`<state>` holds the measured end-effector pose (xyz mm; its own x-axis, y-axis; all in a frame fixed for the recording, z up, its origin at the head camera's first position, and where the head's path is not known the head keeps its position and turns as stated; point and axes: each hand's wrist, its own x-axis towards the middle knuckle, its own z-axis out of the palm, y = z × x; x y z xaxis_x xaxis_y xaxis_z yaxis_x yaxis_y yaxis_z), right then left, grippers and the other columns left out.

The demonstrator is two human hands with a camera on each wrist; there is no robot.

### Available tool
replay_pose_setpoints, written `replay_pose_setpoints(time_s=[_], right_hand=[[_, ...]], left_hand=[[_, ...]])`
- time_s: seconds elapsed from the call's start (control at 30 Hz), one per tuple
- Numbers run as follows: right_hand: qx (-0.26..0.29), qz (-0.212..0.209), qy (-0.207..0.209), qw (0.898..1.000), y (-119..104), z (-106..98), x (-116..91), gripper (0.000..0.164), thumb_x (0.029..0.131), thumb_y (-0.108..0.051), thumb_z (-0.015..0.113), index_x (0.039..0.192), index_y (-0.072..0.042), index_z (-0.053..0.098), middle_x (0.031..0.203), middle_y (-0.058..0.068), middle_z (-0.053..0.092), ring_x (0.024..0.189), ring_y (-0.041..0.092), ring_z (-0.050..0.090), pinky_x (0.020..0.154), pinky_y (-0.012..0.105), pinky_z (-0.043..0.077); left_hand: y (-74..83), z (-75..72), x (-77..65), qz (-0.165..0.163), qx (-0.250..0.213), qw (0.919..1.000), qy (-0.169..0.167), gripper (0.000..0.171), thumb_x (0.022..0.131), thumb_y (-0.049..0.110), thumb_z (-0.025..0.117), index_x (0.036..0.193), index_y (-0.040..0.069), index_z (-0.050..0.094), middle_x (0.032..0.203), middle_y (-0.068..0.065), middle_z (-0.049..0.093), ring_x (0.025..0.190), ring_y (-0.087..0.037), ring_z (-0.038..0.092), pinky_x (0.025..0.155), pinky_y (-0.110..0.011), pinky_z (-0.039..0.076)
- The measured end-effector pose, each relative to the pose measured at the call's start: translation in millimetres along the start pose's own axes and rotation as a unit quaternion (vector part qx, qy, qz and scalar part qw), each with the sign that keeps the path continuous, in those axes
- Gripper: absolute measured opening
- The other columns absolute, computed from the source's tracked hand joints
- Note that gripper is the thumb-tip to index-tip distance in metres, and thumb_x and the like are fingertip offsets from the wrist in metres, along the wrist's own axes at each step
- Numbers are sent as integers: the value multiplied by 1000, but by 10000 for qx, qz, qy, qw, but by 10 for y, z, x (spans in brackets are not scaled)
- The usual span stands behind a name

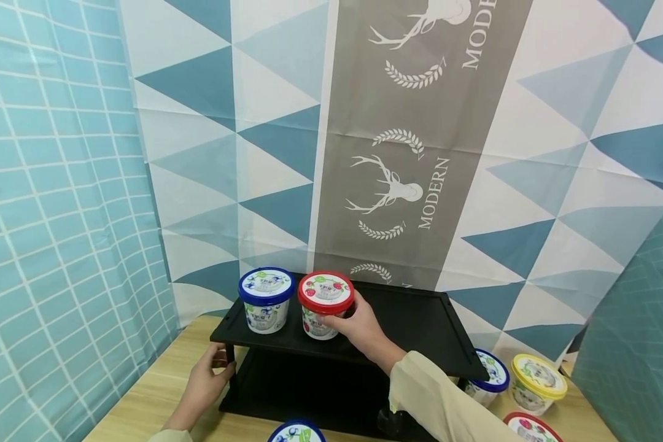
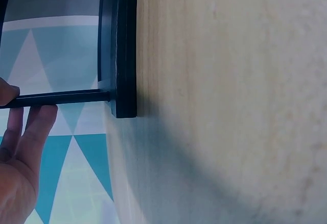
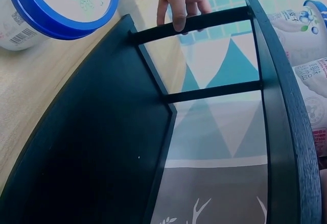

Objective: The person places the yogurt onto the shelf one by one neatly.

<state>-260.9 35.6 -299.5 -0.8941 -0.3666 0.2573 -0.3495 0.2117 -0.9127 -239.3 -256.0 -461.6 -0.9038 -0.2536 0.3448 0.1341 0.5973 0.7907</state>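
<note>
Here, the right hand (image 1: 363, 328) curls its fingers, spread to tub width, round the red-lidded berry-print tub (image 1: 321, 299) at the top shelf (image 1: 409, 316), where a sideways slip could knock the blue-lidded blueberry tub (image 1: 266, 299) just left of those fingers. The left hand (image 1: 205, 377) pinches the black rack's post (image 2: 76, 97), and a tug could tilt both tubs; wood-grain tabletop (image 1: 157, 393) lies below its fingers, patterned wall covering (image 1: 276, 159) behind.

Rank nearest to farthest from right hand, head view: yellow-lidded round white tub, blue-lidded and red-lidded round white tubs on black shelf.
1. Red-lidded tub: in the right hand.
2. Blue-lidded tub: shelf's left end.
3. Yellow-lidded tub: tabletop, right of shelf.
</note>
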Motion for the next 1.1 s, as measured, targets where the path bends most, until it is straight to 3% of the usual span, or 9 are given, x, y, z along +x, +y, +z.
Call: replay_pose_setpoints(time_s=[0.5,0.87,1.1], right_hand=[[34,-51,-117,9999,25,52,32,66,75,-26,69,129,-12,35,126,6,47,114,23,46,92,39,44],[27,7,-129,9999,20,62,19,65,75,-26,69,129,-10,36,126,8,48,113,25,46,91,40,44],[167,56,-215,9996,185,37,113,69,72,-29,71,129,-12,36,126,7,47,113,24,46,90,40,45]], left_hand=[[-30,15,-4,90,-65,9999,56,31,80,0,58,109,9,49,98,-12,59,89,-26,57,76,-39,46],[-19,15,1,-114,-59,9999,-51,31,81,2,57,110,8,49,100,-13,58,90,-25,57,77,-38,46],[-10,10,-3,-65,-42,10000,-3,31,80,2,58,109,8,49,98,-13,58,89,-26,57,77,-40,46]])
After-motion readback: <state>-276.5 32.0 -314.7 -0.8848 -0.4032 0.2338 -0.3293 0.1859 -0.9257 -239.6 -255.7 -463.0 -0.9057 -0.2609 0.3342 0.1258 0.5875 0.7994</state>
